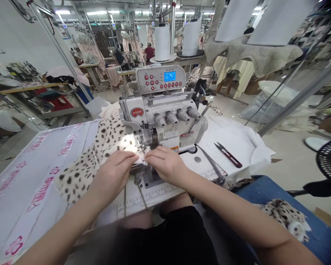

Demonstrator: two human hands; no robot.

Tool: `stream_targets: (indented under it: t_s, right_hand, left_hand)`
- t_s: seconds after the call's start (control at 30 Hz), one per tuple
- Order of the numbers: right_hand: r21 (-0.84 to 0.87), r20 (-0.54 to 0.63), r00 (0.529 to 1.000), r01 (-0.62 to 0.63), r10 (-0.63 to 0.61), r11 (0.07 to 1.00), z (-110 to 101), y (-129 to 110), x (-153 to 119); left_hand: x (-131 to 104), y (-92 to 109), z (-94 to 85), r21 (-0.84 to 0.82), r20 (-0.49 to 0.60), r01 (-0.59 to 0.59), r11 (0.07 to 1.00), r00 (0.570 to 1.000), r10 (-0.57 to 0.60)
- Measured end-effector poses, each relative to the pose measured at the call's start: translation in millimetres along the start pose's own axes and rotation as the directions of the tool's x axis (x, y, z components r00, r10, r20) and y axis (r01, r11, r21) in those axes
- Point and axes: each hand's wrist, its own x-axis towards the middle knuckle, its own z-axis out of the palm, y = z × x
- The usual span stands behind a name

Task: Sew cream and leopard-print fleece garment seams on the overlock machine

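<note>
A white overlock sewing machine [168, 110] stands in front of me with its display lit. Spotted plush fabric [82, 165] lies to the left of the needle area and runs up to the presser foot. My left hand [116, 167] pinches the fabric's pale edge just before the foot. Close beside it, my right hand [165, 163] pinches a white fluffy edge of the fabric [141, 157]. The fingertips of both hands are a short way apart. The needle itself is hidden by the machine's clear guard [143, 138] and the bright lamp glare.
Thread snips [228, 155] lie on white material [237, 138] at the right. A blue surface [267, 195] beside my right arm carries spotted fabric pieces [284, 211]. A black fan [329, 162] stands at far right. White thread cones [162, 43] rise behind the machine.
</note>
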Motion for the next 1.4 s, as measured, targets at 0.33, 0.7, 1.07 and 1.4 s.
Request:
stream_targets:
  t_s: [0.33,0.7,1.07,1.4]
  right_hand:
    - [-0.096,0.010,0.989,-0.147,0.148,0.984,-13.0,-6.8,-19.3]
    - [-0.029,0.058,0.905,-0.420,0.421,0.907,30.7,-0.5,-76.6]
    - [0.167,0.005,0.886,-0.457,0.463,0.873,23.2,-15.4,-69.3]
    - [0.594,0.408,0.721,-0.676,0.560,0.436,34.5,-107.4,-32.9]
  left_hand:
    - [32.6,-24.2,3.3,0.035,0.160,0.235,0.971,0.958,-0.238]
    - [78.5,-86.1,27.2,-0.003,0.030,0.445,0.895,0.895,-0.445]
    - [-69.9,29.5,-50.8,-0.390,0.032,0.382,0.838,0.915,-0.402]
    - [-96.0,132.2,11.0,-0.865,0.435,0.355,0.355,0.883,0.176]
